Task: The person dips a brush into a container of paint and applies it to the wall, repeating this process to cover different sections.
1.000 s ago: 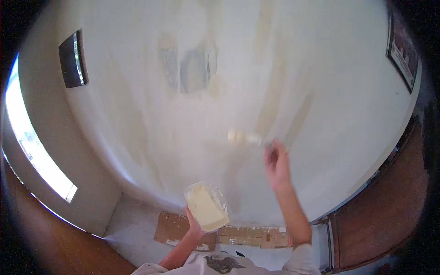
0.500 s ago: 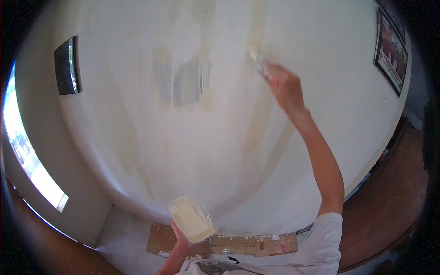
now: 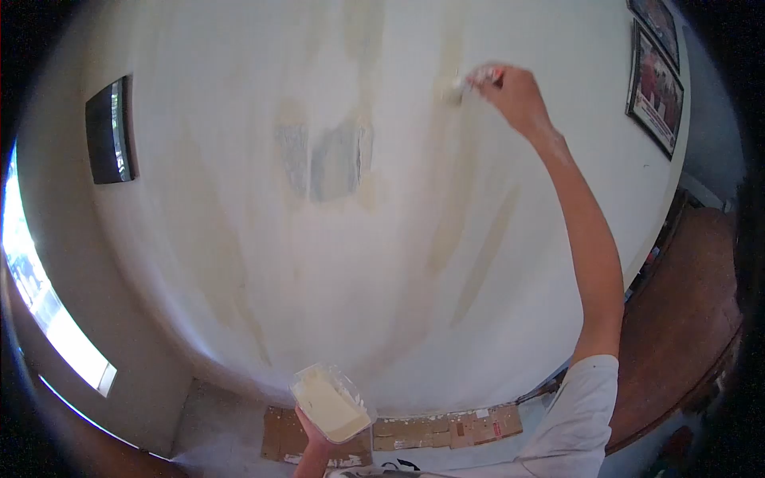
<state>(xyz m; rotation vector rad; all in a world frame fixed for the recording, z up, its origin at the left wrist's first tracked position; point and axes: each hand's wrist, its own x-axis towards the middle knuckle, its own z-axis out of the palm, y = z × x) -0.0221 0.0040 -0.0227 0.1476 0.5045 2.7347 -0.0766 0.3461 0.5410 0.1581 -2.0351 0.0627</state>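
My right hand [image 3: 510,95] is raised to the upper right of the white wall [image 3: 343,263], its fingers closed round the handle of a small brush [image 3: 456,92]. The brush's pale end is at the wall on a yellowish streak; motion blurs it a little. Low in front of me, my left hand [image 3: 312,429] holds a clear plastic tub [image 3: 331,404] with cream-coloured paint in it, tilted so its inside shows. Grey patches [image 3: 333,163] mark the wall left of the brush.
Flattened cardboard [image 3: 446,430] lies along the foot of the wall. A dark screen [image 3: 109,131] hangs at the left, beyond it a bright window [image 3: 64,334]. Framed pictures [image 3: 657,92] hang at the upper right, above brown furniture [image 3: 685,319].
My right hand has shifted right and slightly up, and the brush is now angled down and leftward. The whole view has shifted a little. My left hand still holds the tub.
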